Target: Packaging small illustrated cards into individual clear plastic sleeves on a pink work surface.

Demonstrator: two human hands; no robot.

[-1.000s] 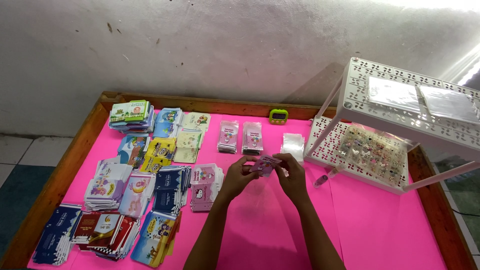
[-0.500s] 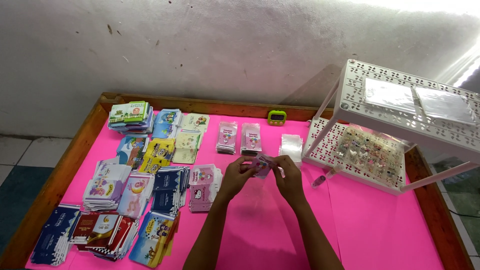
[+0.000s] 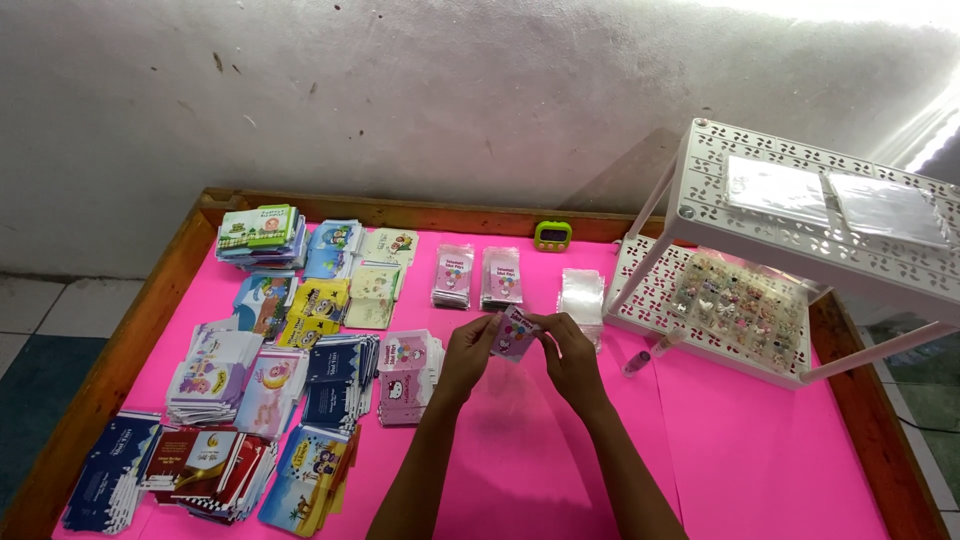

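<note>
Pinched between both hands, left hand point(image 3: 468, 345) and right hand point(image 3: 567, 352), a small pink card point(image 3: 513, 334) is above the table point(image 3: 760, 450) middle. Card stacks point(image 3: 300, 360) lie left; a white rack point(image 3: 800, 270) stands at the right edge, clear sleeves point(image 3: 582, 295) just behind.

Stacks of colourful cards point(image 3: 270, 360) on pink table point(image 3: 760, 470), small green timer point(image 3: 552, 235), white perforated rack point(image 3: 800, 260), clear sleeves point(image 3: 581, 293)
</note>
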